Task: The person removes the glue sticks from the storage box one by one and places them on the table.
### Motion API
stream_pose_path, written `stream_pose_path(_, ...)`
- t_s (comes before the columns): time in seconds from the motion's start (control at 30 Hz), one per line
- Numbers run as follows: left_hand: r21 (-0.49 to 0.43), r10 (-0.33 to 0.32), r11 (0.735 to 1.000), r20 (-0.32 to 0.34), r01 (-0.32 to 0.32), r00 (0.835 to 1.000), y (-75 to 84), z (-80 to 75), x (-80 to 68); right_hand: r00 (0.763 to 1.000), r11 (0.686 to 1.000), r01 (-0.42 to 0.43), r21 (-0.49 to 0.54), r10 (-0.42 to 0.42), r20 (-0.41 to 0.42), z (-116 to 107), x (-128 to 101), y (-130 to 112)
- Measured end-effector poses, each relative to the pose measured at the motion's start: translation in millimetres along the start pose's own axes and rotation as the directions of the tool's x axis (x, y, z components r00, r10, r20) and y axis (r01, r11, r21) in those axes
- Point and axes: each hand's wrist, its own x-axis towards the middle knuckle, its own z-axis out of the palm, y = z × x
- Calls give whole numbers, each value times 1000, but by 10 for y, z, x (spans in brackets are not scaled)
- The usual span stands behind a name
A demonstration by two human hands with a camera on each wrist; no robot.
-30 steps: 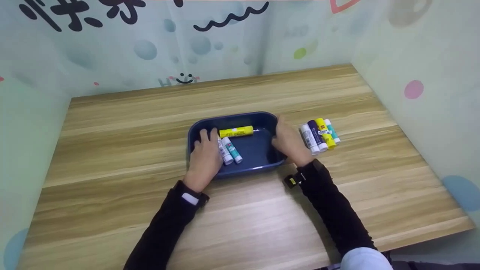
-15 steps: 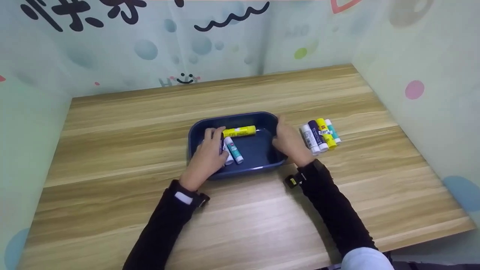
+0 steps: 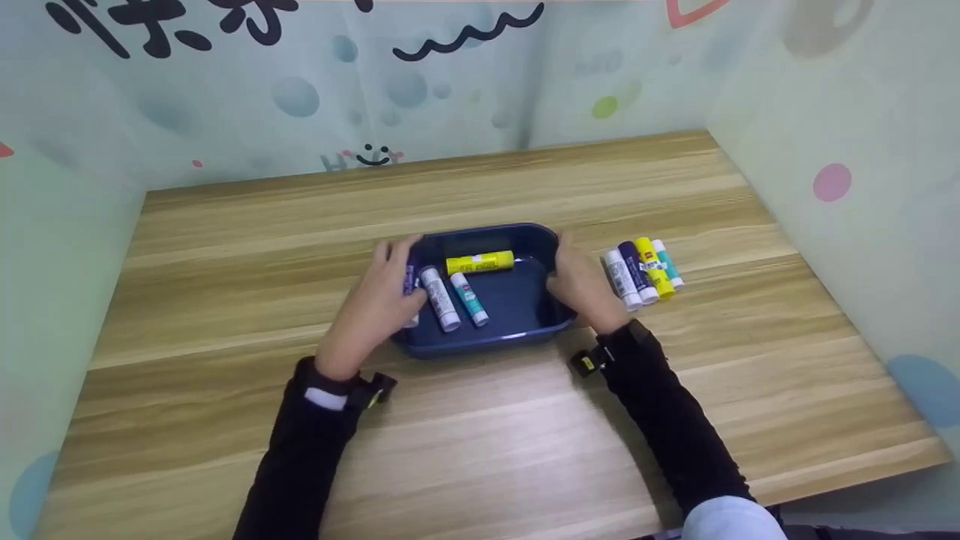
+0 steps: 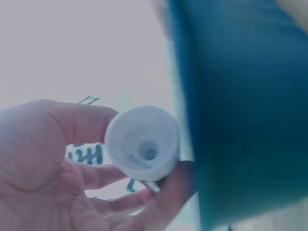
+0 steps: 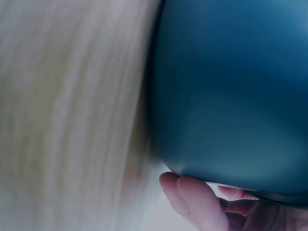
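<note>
In the head view my left hand (image 3: 375, 296) grips a purple glue stick with a white end (image 3: 409, 281) at the left side of a dark blue tray (image 3: 487, 345). The left wrist view shows the hollow white end of that glue stick (image 4: 143, 139) between thumb and fingers, beside the tray wall (image 4: 250, 120). My right hand (image 3: 585, 283) holds the tray's right rim, its fingers (image 5: 197, 197) curled at the edge in the right wrist view. Inside the tray lie a white glue stick (image 3: 440, 300), a small teal one (image 3: 469, 298) and a yellow one (image 3: 480, 262).
Right of the tray, several glue sticks lie side by side: white (image 3: 622, 279), purple (image 3: 636, 270), yellow (image 3: 655, 268) and small teal (image 3: 667, 262). The wooden table (image 3: 225, 300) meets printed walls (image 3: 465, 97) at the back and sides.
My left hand has picked the purple glue stick from among those in the tray and moved it left to the rim. The white glue stick is uncovered. My right hand stays put.
</note>
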Motion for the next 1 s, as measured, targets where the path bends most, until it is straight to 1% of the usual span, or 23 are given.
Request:
stream_pose_path(0.13,-2,-27,1000,24,27,999,-90,-175,-47,1000,1000,1,3,-1,2,2,3,3)
stream_pose_path(0.27,16,-66,998,73,65,995,-248,-335,-64,1000,1000,10,5,-10,0,4,7,10)
stream_pose_path(0.37,41,-115,993,125,111,985,-399,-426,-60,1000,1000,10,14,-10,4,4,8,10)
stream_pose_path(0.47,56,-162,986,167,154,973,-559,-480,-41,1000,1000,2,15,-3,11,2,7,8)
stream_pose_path(0.53,57,-191,981,183,183,964,-662,-500,-26,1000,1000,-6,10,5,17,-2,5,6)
stream_pose_path(0.63,52,-215,977,196,209,957,-802,-512,-2,1000,1000,-9,-1,9,25,-5,7,10)
stream_pose_path(0.77,66,-245,969,205,236,948,-957,-484,29,999,1000,-29,3,29,36,-8,15,16)
stream_pose_path(0.9,114,-278,959,199,260,940,-1054,-434,58,998,999,-47,21,45,52,-9,27,25)
stream_pose_path(1.0,134,-299,952,204,276,932,-1074,-420,67,997,998,-52,26,50,55,-7,38,32)
